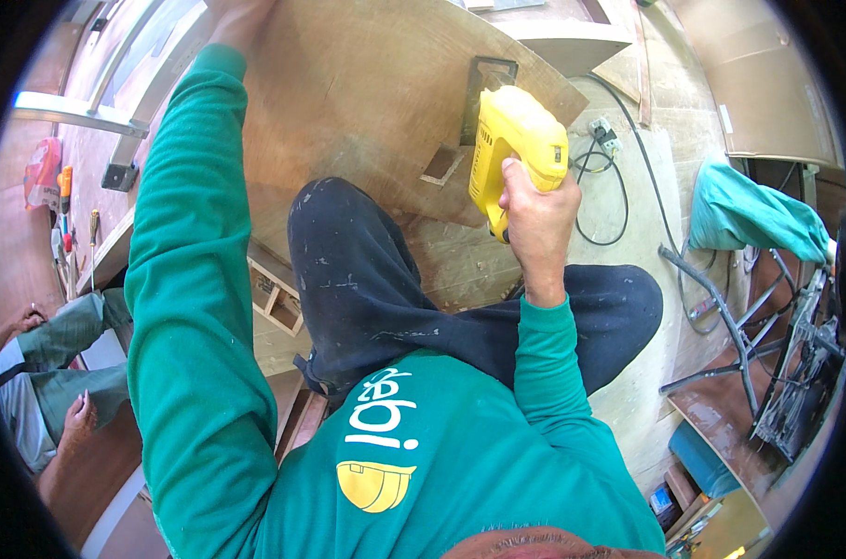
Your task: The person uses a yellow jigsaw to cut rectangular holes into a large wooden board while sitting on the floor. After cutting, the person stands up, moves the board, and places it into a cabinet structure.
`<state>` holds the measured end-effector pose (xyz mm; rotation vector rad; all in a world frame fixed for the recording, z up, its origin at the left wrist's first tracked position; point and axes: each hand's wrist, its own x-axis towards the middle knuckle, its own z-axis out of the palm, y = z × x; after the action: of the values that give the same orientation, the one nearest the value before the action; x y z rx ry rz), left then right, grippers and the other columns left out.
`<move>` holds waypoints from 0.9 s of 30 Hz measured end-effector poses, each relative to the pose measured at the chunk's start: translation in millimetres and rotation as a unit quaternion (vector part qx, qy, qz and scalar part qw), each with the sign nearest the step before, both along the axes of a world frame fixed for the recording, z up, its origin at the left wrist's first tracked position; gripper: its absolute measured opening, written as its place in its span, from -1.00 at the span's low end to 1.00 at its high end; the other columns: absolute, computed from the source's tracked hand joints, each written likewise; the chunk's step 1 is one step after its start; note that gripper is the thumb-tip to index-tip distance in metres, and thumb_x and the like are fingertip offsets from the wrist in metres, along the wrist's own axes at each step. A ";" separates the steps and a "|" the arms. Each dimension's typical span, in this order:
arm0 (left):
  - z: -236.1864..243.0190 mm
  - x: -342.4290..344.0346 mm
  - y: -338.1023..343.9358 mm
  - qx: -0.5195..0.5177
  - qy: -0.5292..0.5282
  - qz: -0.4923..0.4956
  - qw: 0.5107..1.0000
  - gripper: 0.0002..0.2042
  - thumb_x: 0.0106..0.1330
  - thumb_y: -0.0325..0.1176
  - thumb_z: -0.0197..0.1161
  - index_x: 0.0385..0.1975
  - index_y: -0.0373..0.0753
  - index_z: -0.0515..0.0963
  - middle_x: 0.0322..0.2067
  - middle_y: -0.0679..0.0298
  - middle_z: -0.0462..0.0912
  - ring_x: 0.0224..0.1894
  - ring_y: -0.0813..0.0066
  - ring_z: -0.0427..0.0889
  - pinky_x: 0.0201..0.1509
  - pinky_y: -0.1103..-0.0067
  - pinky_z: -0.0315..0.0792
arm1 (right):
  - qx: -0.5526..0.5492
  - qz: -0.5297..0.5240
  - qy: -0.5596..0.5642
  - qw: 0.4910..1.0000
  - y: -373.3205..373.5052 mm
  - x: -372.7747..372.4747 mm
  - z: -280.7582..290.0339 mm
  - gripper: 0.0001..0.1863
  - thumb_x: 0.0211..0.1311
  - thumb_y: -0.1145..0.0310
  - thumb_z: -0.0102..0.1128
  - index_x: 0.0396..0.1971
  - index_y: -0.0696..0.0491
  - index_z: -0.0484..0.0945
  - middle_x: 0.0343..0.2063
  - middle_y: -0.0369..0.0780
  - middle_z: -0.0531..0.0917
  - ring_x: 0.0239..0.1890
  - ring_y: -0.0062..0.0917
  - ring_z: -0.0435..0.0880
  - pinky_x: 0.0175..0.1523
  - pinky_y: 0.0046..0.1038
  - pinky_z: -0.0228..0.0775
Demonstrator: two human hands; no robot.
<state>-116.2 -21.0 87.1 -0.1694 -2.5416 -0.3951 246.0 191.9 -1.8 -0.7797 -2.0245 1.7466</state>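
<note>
- Plastic bag (43, 174), red & clear, far L; contents n/a (can't make out).
- Hand tool (65, 191), orange hdl., just beside bag.
- Co-worker's hand (80, 419), lower L; person seated, grey-green trousers.
- Screwdriver (94, 226), slim, amber hdl., near orange-hdl. tool.
- Ladder (76, 110), alum., upper L.
- L hand (241, 17), green sleeve, at top edge of view over panel; fingers cut off by edge, apart or together can't tell.
- Wooden tray (276, 296), open, divided by slats into rect. compartments; beside L knee; contents unclear.
- Wood panel (348, 102), lg., brown, in front of knees; rect. cut-out (441, 166) near its lower edge.
- Frame (472, 104), dark, rect., partly behind tool.
- Power tool (519, 130), yellow, in R hand over R part of panel; contact w/ panel can't tell.
- R hand (539, 210), fingers clamped round tool's hdl.
- Outlet block (604, 137), w/ plug & blk. cord, on floor R of panel.
- Bin (702, 461), blue-green, lower R, partly hidden; contents n/a.
- Metal frame (739, 340), tubular, dark, above bin.
- Cloth (744, 210), teal, bunched, above metal frame.
</note>
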 end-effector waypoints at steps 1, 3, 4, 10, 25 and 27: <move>1.1 1.4 1.7 0.006 -0.006 0.002 1.000 -0.54 0.48 -0.02 0.05 -0.16 -0.26 0.79 0.02 -0.05 0.78 0.05 -0.15 0.76 0.23 0.16 0.57 | -0.007 0.004 -0.014 1.000 1.8 0.6 1.6 -0.78 0.39 0.48 0.34 -0.05 0.25 0.69 -0.25 -0.18 0.80 -0.27 -0.56 0.75 -0.13 -0.45 0.57; 4.5 6.1 6.3 0.018 -0.017 0.007 1.000 -0.54 0.48 -0.02 0.06 -0.16 -0.26 0.79 0.02 -0.04 0.78 0.06 -0.14 0.75 0.24 0.17 0.57 | -0.017 0.007 -0.026 1.000 3.0 0.6 2.6 -0.72 0.38 0.49 0.35 0.02 0.27 0.68 -0.14 -0.12 0.84 -0.12 -0.48 0.83 0.02 -0.39 0.64; 3.4 5.2 6.9 0.018 -0.017 0.006 1.000 -0.54 0.47 -0.02 0.06 -0.16 -0.26 0.79 0.03 -0.04 0.77 0.06 -0.14 0.75 0.24 0.17 0.57 | -0.019 0.004 -0.024 1.000 2.8 0.7 2.4 -0.72 0.38 0.49 0.35 0.03 0.27 0.69 -0.14 -0.12 0.84 -0.12 -0.48 0.83 0.02 -0.39 0.64; 4.4 6.3 5.5 0.011 -0.012 0.009 1.000 -0.54 0.47 -0.02 0.07 -0.15 -0.28 0.79 0.06 -0.04 0.76 0.08 -0.14 0.74 0.26 0.17 0.56 | 0.007 -0.002 0.009 1.000 0.4 -0.8 -0.6 -0.88 0.42 0.46 0.33 -0.20 0.21 0.71 -0.46 -0.32 0.71 -0.55 -0.71 0.60 -0.43 -0.57 0.42; 3.5 4.8 5.9 0.014 -0.012 0.009 1.000 -0.54 0.49 -0.04 0.05 -0.12 -0.28 0.78 0.07 -0.05 0.76 0.09 -0.15 0.74 0.27 0.15 0.56 | 0.003 0.005 0.012 1.000 2.0 -1.0 0.2 -0.88 0.41 0.46 0.33 -0.20 0.20 0.71 -0.47 -0.33 0.70 -0.55 -0.71 0.60 -0.42 -0.56 0.42; 0.6 1.2 8.8 0.019 -0.021 0.005 1.000 -0.54 0.49 -0.04 0.05 -0.12 -0.28 0.78 0.08 -0.05 0.76 0.10 -0.15 0.73 0.27 0.15 0.55 | 0.007 0.003 0.013 1.000 3.0 -0.9 0.4 -0.88 0.41 0.46 0.32 -0.20 0.20 0.71 -0.48 -0.33 0.70 -0.55 -0.71 0.59 -0.42 -0.56 0.42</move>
<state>-115.0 -12.2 87.7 -0.1351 -2.5725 -0.4474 245.1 194.9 -1.4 -0.7431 -2.0223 1.7359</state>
